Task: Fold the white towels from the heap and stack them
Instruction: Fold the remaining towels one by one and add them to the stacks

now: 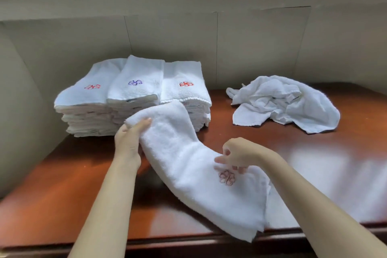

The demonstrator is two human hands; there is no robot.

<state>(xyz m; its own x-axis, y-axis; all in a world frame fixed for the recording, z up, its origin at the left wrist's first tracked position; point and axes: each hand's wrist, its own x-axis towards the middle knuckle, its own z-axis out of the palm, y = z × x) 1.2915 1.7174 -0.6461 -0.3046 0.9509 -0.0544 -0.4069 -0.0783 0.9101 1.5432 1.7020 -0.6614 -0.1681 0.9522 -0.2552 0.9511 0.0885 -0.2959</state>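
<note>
The white terry towel (188,153) in work is soft, light and limp, so it will sag wherever it is not supported, and it is neither slippery nor fragile. In my judgement the best places to take it are the two short ends, which keeps the edges in line for the next fold. It looks thick and fluffy, folded into a long narrow band, with a pink embroidered flower (226,177) close to its near end. It lies diagonally on the shiny red-brown wooden counter (62,184), its far end lifted just in front of the stacks of folded white towels (134,94). The left hand (129,138) holds this far end, its grip closed around the edge. The right hand (236,155) seems to pinch the cloth just above the flower, but blur makes this less certain. The heap of crumpled white towels (287,102) lies at the right rear, well apart.
</note>
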